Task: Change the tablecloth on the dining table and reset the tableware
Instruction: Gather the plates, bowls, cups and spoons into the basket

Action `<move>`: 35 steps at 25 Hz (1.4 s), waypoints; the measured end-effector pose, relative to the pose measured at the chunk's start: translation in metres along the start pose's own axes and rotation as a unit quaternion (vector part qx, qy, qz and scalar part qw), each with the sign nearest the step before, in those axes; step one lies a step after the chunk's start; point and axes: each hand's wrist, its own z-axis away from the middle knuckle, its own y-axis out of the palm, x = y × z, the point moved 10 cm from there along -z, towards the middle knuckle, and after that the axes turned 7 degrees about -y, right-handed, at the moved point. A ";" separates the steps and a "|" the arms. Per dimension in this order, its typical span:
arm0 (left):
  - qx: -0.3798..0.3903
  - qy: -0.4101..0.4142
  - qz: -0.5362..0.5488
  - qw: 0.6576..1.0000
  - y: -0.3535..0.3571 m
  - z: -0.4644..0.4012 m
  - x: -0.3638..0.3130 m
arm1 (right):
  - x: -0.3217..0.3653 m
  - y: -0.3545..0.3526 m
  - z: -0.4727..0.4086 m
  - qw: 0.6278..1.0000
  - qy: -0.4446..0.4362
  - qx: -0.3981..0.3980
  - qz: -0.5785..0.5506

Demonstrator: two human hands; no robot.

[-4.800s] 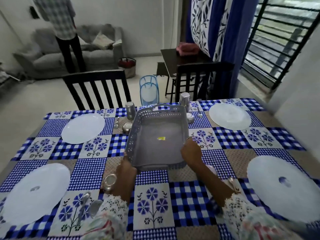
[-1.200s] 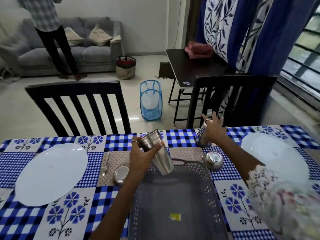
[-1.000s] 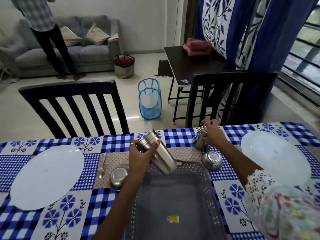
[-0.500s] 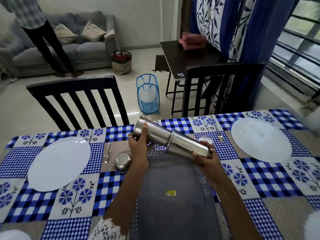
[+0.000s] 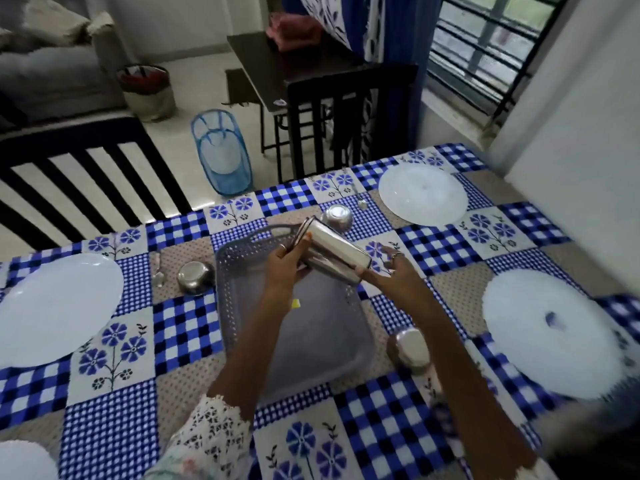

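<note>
A grey perforated basket (image 5: 311, 341) sits in the middle of the surface, on the blue-and-white checked tablecloth (image 5: 187, 327), and serves as the landmark here. Above its far end, the left hand (image 5: 282, 268) has its grip closed around the rim end of two nested steel tumblers (image 5: 334, 252), which lie almost level over the basket's far right corner. The right hand (image 5: 393, 275) is at the tumblers' base end with its grip spread open, fingers splayed, only a fingertip or two near the metal; whether it touches them cannot be told.

Just beyond the basket's far right corner stands a small steel bowl (image 5: 336, 218) with a spoon (image 5: 362, 202) beside it. Left of the basket lie another steel bowl (image 5: 195, 277) and a second spoon (image 5: 158, 271). Close to the basket's near right side sits a third, blurred steel bowl (image 5: 410, 348). White plates lie well apart from the basket: one to the left (image 5: 55, 306), one to the far right (image 5: 422, 195), one to the near right (image 5: 554, 330).
</note>
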 end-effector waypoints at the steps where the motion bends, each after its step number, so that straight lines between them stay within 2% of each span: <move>1: 0.022 0.000 -0.018 1.000 0.008 0.005 0.006 | -0.019 -0.032 0.015 0.992 0.019 -0.014 0.125; 3: 0.049 -0.007 -0.047 0.998 0.019 0.016 0.019 | -0.070 -0.082 0.059 0.944 0.125 0.022 0.305; 4: 0.054 -0.006 -0.054 0.997 0.022 0.018 0.022 | -0.094 -0.092 0.079 0.926 0.172 0.064 0.330; 6: 0.066 -0.014 -0.070 0.995 0.032 0.023 0.035 | -0.135 -0.076 0.115 0.934 0.213 0.149 0.244; 7: 0.073 -0.018 -0.077 0.994 0.038 0.025 0.042 | -0.145 -0.061 0.124 0.947 0.208 0.165 0.183; 8: 0.080 -0.020 -0.086 0.993 0.043 0.027 0.049 | -0.154 -0.054 0.128 0.956 0.202 0.148 0.155; 10: 0.089 -0.019 -0.098 0.991 0.047 0.030 0.059 | -0.168 -0.054 0.127 0.964 0.190 0.083 0.164; 11: 0.088 -0.020 -0.100 0.991 0.046 0.030 0.062 | -0.175 -0.056 0.125 0.960 0.203 0.077 0.174; 14: 0.080 -0.029 -0.101 0.991 0.041 0.028 0.068 | -0.180 -0.061 0.141 0.926 0.264 0.158 0.219; 15: 0.078 -0.031 -0.104 0.991 0.039 0.029 0.070 | -0.176 -0.065 0.145 0.928 0.267 0.161 0.205; 16: 0.075 -0.032 -0.102 0.991 0.037 0.029 0.070 | -0.171 -0.073 0.147 0.942 0.258 0.142 0.164; 18: 0.069 -0.031 -0.092 0.993 0.034 0.030 0.067 | -0.157 -0.089 0.150 0.975 0.210 0.072 -0.006; 20: 0.059 -0.034 -0.079 0.995 0.029 0.030 0.061 | -0.140 -0.094 0.152 0.966 0.156 0.029 -0.202; 22: 0.056 -0.048 -0.061 0.995 0.029 0.030 0.058 | -0.127 -0.086 0.145 0.938 0.109 0.024 -0.328; 25: 0.087 -0.095 -0.051 0.990 0.040 0.033 0.065 | -0.106 -0.062 0.123 0.938 0.058 0.037 -0.341; 29: 0.141 -0.134 -0.069 0.978 0.056 0.043 0.077 | -0.092 -0.039 0.100 0.917 0.043 0.034 -0.396; 30: 0.141 -0.130 -0.064 0.979 0.055 0.040 0.075 | -0.091 -0.035 0.097 0.913 0.049 0.038 -0.403; 32: 0.135 -0.114 -0.065 0.982 0.053 0.034 0.070 | -0.090 -0.031 0.091 0.934 0.061 0.057 -0.347; 35: 0.122 -0.084 -0.086 0.985 0.056 0.026 0.061 | -0.091 -0.023 0.072 0.980 0.047 0.145 -0.131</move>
